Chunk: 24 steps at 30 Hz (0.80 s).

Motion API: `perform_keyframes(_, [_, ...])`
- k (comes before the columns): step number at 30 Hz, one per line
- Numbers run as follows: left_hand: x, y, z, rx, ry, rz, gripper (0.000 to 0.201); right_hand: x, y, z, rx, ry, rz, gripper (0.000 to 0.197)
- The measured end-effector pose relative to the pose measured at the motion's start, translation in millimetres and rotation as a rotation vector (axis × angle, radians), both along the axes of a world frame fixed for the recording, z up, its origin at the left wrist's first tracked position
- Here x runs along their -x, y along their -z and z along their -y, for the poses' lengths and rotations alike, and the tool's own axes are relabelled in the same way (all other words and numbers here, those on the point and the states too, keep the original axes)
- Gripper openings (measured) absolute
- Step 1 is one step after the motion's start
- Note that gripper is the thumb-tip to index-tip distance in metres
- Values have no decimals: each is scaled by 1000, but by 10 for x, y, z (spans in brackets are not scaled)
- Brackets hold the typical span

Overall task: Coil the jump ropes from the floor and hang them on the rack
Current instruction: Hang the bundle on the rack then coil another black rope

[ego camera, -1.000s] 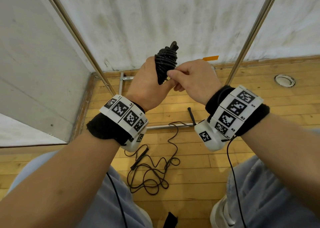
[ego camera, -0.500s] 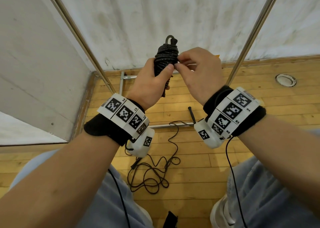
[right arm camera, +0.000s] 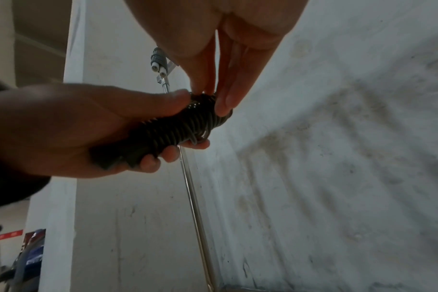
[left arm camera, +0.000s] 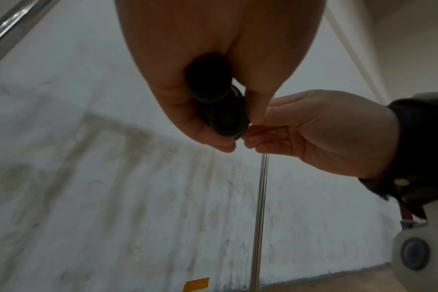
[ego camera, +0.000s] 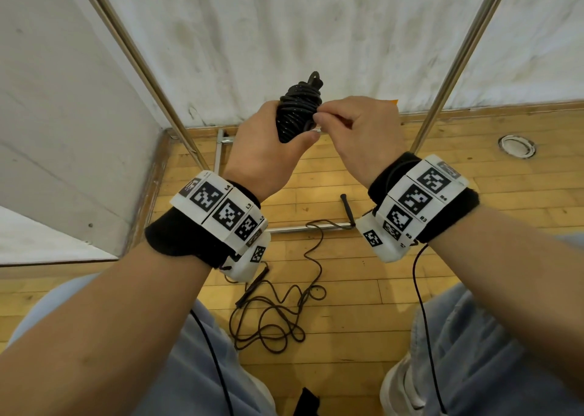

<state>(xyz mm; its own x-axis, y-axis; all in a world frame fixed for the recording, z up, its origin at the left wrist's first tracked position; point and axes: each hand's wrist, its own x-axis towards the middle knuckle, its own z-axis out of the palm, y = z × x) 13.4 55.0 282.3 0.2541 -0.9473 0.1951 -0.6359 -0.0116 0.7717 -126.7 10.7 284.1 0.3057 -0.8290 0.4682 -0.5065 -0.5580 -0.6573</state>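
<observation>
Left hand (ego camera: 268, 150) gripped coiled jump rope (ego camera: 297, 112) upright, held between the rack poles (ego camera: 442, 99). Right hand (ego camera: 363, 131) pinched its upper wraps. Second rope (ego camera: 278, 317) lay loose on floor (ego camera: 410, 320).

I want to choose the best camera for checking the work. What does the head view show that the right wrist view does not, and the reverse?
Only the head view shows the loose black jump rope lying tangled on the wooden floor.

Only the right wrist view shows the grey and white fitting at the top of a metal rack pole.

Both show the left hand gripping the coiled black jump rope, with the right hand pinching its top.
</observation>
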Motion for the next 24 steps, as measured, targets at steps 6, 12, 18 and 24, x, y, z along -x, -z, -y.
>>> perform_keyframes(6, [8,17,-16,65,-32,150,49,-44,48,-20,-11,6,-49,19])
perform_keyframes(12, [40,33,-26,54,-2,127,40,-78,76,-1,-75,30,-87,16])
perform_keyframes(18, [-51,17,-8,23,83,153,52,-7,17,56,-19,-24,-192,11])
perform_keyframes(24, [-93,18,-11,53,44,164,48,16,121,32,35,-58,-150,10])
